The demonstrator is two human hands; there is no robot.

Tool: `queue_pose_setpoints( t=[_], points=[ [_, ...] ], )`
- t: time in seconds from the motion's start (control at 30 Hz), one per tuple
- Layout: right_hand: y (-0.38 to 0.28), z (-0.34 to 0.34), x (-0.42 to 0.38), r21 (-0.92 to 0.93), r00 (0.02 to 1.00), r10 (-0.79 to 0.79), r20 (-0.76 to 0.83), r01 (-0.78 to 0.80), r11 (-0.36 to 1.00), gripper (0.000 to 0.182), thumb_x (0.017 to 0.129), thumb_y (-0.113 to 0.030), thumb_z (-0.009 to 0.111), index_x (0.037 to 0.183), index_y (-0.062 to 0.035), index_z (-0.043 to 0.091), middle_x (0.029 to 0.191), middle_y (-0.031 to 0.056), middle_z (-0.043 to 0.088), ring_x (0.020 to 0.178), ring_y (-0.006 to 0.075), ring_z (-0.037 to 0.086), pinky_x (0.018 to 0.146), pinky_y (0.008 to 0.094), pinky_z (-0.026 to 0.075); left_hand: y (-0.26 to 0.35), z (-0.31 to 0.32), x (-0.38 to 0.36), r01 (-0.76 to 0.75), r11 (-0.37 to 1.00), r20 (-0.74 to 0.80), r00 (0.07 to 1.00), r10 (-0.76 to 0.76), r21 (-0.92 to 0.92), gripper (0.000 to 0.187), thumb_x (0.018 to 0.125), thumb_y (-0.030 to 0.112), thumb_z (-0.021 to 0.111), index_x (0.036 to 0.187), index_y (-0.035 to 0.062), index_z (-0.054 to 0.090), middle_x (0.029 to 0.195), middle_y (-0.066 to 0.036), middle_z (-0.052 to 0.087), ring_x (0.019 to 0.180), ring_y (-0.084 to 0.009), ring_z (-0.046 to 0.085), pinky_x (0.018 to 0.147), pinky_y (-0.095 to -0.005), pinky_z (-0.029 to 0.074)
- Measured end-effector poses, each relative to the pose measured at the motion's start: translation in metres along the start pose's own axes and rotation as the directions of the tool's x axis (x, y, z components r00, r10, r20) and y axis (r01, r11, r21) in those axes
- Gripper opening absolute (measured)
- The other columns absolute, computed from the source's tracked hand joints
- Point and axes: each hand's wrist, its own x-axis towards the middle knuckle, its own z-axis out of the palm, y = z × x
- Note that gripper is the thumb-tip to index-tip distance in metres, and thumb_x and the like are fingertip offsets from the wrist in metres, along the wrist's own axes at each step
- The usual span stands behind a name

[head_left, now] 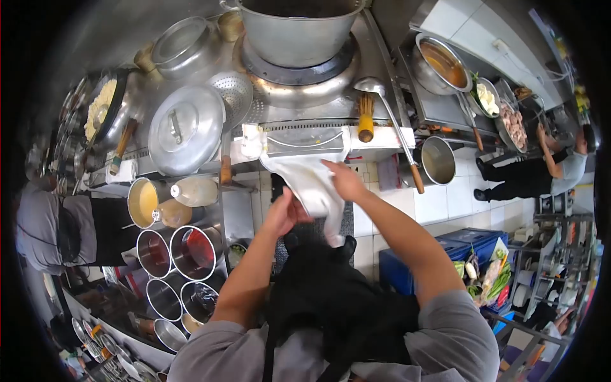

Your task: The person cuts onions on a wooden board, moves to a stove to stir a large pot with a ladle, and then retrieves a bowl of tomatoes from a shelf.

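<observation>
A white cloth [304, 181] hangs from the front edge of the stove counter [382, 137], below a curved metal rim. My left hand [287, 211] has its fingers closed at the left border of the cloth. On the other side, my right hand [347, 182] grips the cloth's right part, fingers bent on the fabric. The loose lower end dangles between my hands, above the dark floor mat. Beyond the cloth stands a large metal pot [299, 35] on a round burner. A wooden-handled brush [365, 121] and a long ladle [398, 130] lie right of it.
Left are a metal lid [186, 130], a perforated skimmer [230, 95], plastic bottles [194, 191] and several round metal containers [154, 253]. A tall pot [438, 160] and a blue crate [439, 248] stand right. Other people [560, 169] work at both sides.
</observation>
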Motion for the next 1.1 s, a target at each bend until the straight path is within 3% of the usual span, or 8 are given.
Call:
queue_pose_setpoints(
  t=[0.1,0.27,0.5,0.6,0.73,0.83,0.97,1.1],
  points=[
    [-0.045,0.044,0.018,0.798,0.924,0.255,0.284,-0.376,0.472,0.045,0.094,-0.011,0.05,0.138,-0.0079,0.056,0.125,0.023,0.061,0.116,0.0383,0.059,0.1,0.0391,0.048,-0.039,0.013,0.057,-0.07,0.986,-0.374,0.927,0.008,-0.152,0.059,0.102,0.056,0.042,0.132,0.0062,0.054,0.123,-0.012,0.066,0.112,-0.029,0.063,0.096,-0.0518,0.05],
    [-0.054,0.028,0.007,-0.543,0.92,0.06,0.386,0.174,0.821,0.041,0.087,-0.022,0.061,0.123,-0.0016,0.062,0.116,0.0195,0.068,0.11,0.0317,0.064,0.095,0.0481,0.047,-0.038,0.004,0.109,-0.009,0.947,-0.314,0.944,-0.097,-0.321,0.041,0.104,0.034,0.048,0.125,-0.0002,0.058,0.119,-0.017,0.067,0.109,-0.0341,0.065,0.095,-0.0502,0.052],
    [-0.07,-0.039,-0.014,-0.391,0.822,0.148,0.549,0.096,0.915,0.031,0.073,-0.027,0.077,0.096,-0.0073,0.074,0.112,0.0157,0.071,0.106,0.0335,0.068,0.087,0.0467,0.055,-0.043,-0.027,0.144,0.106,0.994,-0.449,0.887,-0.107,-0.027,0.036,0.1,0.021,0.049,0.124,-0.0028,0.061,0.117,-0.019,0.069,0.1,-0.0346,0.069,0.088,-0.0485,0.057],
    [-0.025,-0.042,-0.082,0.263,0.846,-0.375,0.379,0.29,0.92,0.02,0.089,-0.02,0.062,0.09,-0.0011,0.066,0.095,0.0205,0.067,0.092,0.0384,0.064,0.08,0.0467,0.049,-0.029,-0.042,0.118,0.237,0.876,-0.581,0.812,0.059,0.42,0.041,0.102,0.026,0.05,0.125,-0.007,0.054,0.116,-0.019,0.065,0.099,-0.0352,0.068,0.081,-0.0461,0.058],
    [0.012,-0.082,-0.258,0.198,0.966,0.164,0.2,-0.204,0.959,0.023,0.092,-0.025,0.061,0.104,-0.0057,0.067,0.098,0.0196,0.067,0.098,0.0385,0.064,0.085,0.047,0.05,-0.012,-0.067,0.066,0.055,-0.196,-0.024,0.987,0.159,0.979,0.037,0.095,0.02,0.064,0.123,-0.0031,0.058,0.109,-0.013,0.066,0.094,-0.0283,0.066,0.079,-0.0385,0.054],
    [0.053,-0.045,-0.41,0.204,0.719,0.694,0.023,-0.683,0.701,0.03,0.09,-0.028,0.061,0.111,-0.007,0.067,0.104,0.02,0.069,0.102,0.038,0.065,0.088,0.0463,0.05,0.002,0.074,0.007,0.036,0.239,0.017,0.976,-0.215,0.97,0.027,0.09,0.006,0.065,0.116,-0.0012,0.063,0.113,-0.017,0.066,0.101,-0.0245,0.065,0.088,-0.0359,0.051],
    [0.029,-0.024,-0.515,0.486,0.43,0.903,0.016,-0.792,0.369,0.03,0.089,-0.023,0.06,0.114,-0.0057,0.066,0.104,0.0176,0.071,0.1,0.0352,0.067,0.089,0.0417,0.052,-0.006,0.246,-0.023,-0.006,0.58,0.393,0.741,-0.544,0.815,0.015,0.092,0.003,0.061,0.107,0.0023,0.063,0.105,-0.016,0.068,0.097,-0.023,0.067,0.085,-0.0331,0.052],
    [0.034,0.022,-0.556,0.474,0.349,0.936,-0.045,-0.817,0.328,0.032,0.091,-0.023,0.061,0.118,-0.0063,0.065,0.105,0.0178,0.071,0.102,0.0356,0.067,0.09,0.0423,0.052,-0.045,0.39,-0.016,-0.135,0.785,0.784,-0.068,-0.617,0.605,0.008,0.091,0.001,0.057,0.097,0.0032,0.062,0.106,-0.016,0.07,0.097,-0.0293,0.067,0.085,-0.038,0.052]
  ],
)
